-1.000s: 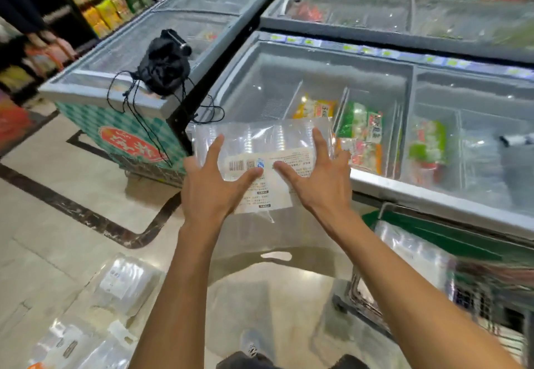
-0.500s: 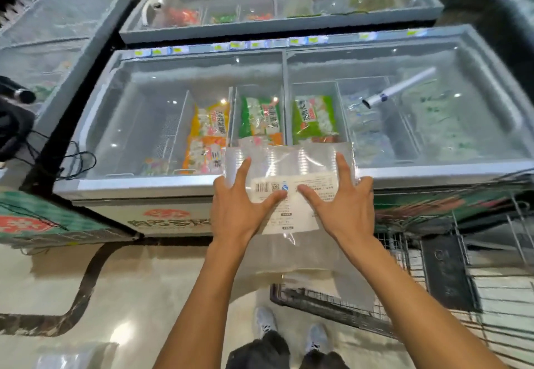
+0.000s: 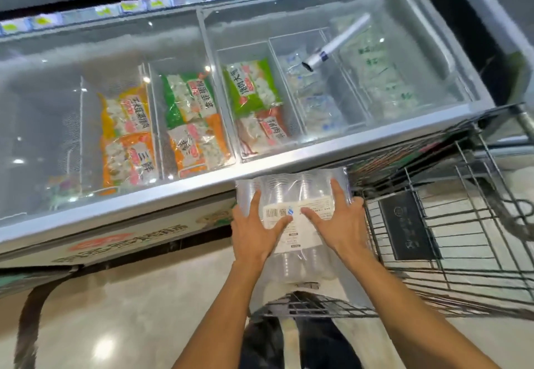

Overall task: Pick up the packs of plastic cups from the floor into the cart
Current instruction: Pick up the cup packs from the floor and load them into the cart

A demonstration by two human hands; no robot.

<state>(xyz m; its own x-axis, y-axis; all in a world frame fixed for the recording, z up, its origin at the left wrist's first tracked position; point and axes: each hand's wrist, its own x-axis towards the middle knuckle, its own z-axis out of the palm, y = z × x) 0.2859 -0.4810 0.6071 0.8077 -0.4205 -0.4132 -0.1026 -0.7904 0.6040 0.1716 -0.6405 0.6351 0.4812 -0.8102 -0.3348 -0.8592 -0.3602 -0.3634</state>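
Pack of plastic cups (image 3: 291, 195): clamped between spread left hand (image 3: 254, 230) and right hand (image 3: 342, 224), beside wire cart (image 3: 462, 224), before freezer (image 3: 260, 163).

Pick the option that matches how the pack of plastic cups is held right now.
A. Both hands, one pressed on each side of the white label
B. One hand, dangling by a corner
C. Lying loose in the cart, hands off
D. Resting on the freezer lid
A: the left hand and right hand press the pack of plastic cups from either side of its label, beside the cart.
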